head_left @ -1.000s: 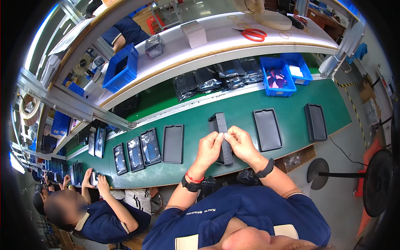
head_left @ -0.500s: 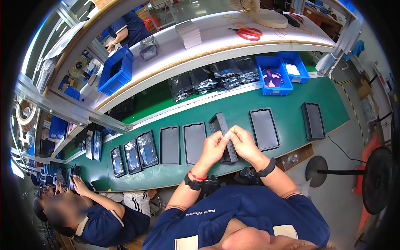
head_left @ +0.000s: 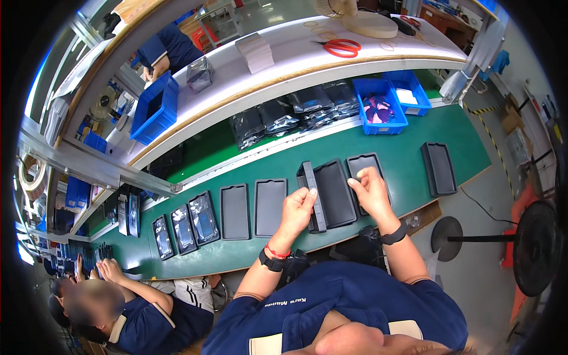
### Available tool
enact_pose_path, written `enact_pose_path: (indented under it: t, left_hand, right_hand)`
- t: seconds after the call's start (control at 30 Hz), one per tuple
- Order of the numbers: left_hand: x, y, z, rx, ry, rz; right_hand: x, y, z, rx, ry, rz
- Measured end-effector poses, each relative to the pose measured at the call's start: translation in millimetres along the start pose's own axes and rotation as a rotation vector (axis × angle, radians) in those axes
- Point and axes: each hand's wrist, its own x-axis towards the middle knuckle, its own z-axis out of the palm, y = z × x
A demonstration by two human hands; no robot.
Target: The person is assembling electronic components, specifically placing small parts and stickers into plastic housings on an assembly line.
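Observation:
My left hand [head_left: 297,212] is closed on a narrow stack of black plastic trays [head_left: 318,204], tilted up on its long edge. Just right of that stack lies a single black tray [head_left: 335,192] with a raised rim. My right hand [head_left: 373,192] hovers beyond this tray's right edge, fingers loosely bent, thumb apart, nothing visible in it. It partly covers another flat tray [head_left: 362,158]. Left of my left hand, two more trays, a near one [head_left: 271,207] and a farther one [head_left: 235,210], lie in the row.
Several bagged dark items [head_left: 204,219] continue the row leftward. A deeper black tray stack [head_left: 439,168] stands at right. Behind are blue bins [head_left: 384,127] and bagged packs [head_left: 278,118]; red scissors [head_left: 342,47] lie on the shelf. A co-worker [head_left: 142,307] sits at left.
My hands have moved apart, the right one going right. A single tray now lies on the table between them, while the upright stack stays with my left hand. The view has shifted slightly.

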Motion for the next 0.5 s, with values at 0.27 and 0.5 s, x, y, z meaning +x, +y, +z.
enact_pose_path:
  t: [0.27, 0.5]
  left_hand:
    - [-8, 6, 4, 0.184, 0.021, 0.172]
    - [-5, -4, -10, 0.082, 0.278, 0.176]
  right_hand:
    - [-3, -6, 64, 0.187, -0.264, -0.153]
    - [-4, -5, 63, 0.64, -0.207, 0.221]
